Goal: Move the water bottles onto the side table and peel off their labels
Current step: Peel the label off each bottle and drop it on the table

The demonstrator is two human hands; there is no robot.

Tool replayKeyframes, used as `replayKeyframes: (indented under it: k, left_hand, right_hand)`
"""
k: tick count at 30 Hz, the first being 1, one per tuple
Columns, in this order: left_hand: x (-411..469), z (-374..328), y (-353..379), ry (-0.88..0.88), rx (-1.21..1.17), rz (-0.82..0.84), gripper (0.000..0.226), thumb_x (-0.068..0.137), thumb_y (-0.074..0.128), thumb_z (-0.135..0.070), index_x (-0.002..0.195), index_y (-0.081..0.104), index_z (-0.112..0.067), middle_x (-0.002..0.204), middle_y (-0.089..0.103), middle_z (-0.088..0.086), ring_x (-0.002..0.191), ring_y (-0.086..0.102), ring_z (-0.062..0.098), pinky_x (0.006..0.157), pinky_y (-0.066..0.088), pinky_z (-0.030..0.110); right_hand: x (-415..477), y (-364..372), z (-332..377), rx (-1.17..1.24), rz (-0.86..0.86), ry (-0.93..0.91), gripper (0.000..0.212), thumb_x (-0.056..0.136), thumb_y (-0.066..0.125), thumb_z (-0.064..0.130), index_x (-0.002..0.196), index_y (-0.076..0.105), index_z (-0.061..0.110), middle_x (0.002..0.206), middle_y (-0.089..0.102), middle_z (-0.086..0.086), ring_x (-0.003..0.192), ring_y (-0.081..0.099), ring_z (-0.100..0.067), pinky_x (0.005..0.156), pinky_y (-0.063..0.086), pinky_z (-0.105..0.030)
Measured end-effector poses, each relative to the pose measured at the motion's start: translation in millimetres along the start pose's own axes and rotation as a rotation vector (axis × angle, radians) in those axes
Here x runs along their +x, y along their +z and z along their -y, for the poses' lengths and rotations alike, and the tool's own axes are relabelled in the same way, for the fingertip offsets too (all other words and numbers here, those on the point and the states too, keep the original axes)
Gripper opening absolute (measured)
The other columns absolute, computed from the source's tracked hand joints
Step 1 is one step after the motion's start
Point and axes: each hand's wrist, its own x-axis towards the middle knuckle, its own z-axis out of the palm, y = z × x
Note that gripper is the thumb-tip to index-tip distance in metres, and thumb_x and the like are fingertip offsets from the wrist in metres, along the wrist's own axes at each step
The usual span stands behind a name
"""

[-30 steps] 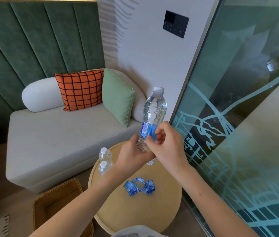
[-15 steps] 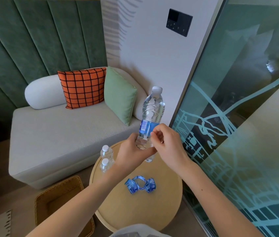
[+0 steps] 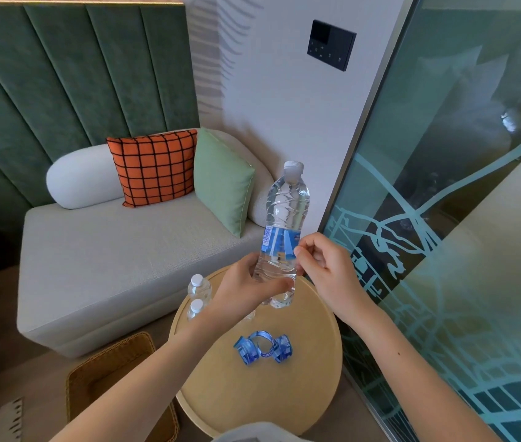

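Note:
My left hand [image 3: 246, 290] grips the lower part of a clear water bottle [image 3: 286, 205] with a white cap, held upright above the round wooden side table [image 3: 310, 387]. The fingertips of my right hand [image 3: 323, 266] pinch the right edge of the bottle's blue label [image 3: 278, 244]. Two bare bottles [image 3: 198, 295] with white caps stand at the table's left rim, partly hidden by my left wrist. Peeled blue labels [image 3: 262, 347] lie curled near the table's middle.
A pale sofa [image 3: 109, 250] with orange, green and white cushions stands behind the table. A woven basket [image 3: 106, 368] sits on the floor at the left. A frosted glass partition [image 3: 444, 250] runs close along the table's right side.
My right hand's fingers shifted from the front of the label to its right edge. The bottle stays in my left hand, almost unmoved.

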Motion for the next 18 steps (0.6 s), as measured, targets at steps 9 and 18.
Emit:
replayKeyframes:
  k: [9,18]
  left_hand:
    - [0,3,-6,-0.009,-0.135,0.031,0.028,0.066,0.078,-0.044,0.093,0.074,-0.039,0.092,0.077,-0.002,0.085,0.072,0.022,0.067,0.057,0.025]
    - [-2,5,-16,-0.008,-0.19,0.044,0.035,0.068,0.078,-0.044,0.1,0.075,-0.03,0.096,0.077,0.0,0.088,0.073,0.018,0.069,0.052,0.022]
  right_hand:
    - [-1,-18,-18,0.171,-0.069,0.069,0.015,0.104,0.052,0.008,0.092,0.06,0.013,0.074,0.068,0.003,0.074,0.067,-0.004,0.076,0.055,-0.018]
    - [4,-25,-40,0.102,-0.122,0.114,0.014,0.103,0.054,0.014,0.091,0.06,0.019,0.074,0.07,0.014,0.074,0.068,-0.004,0.074,0.054,-0.014]
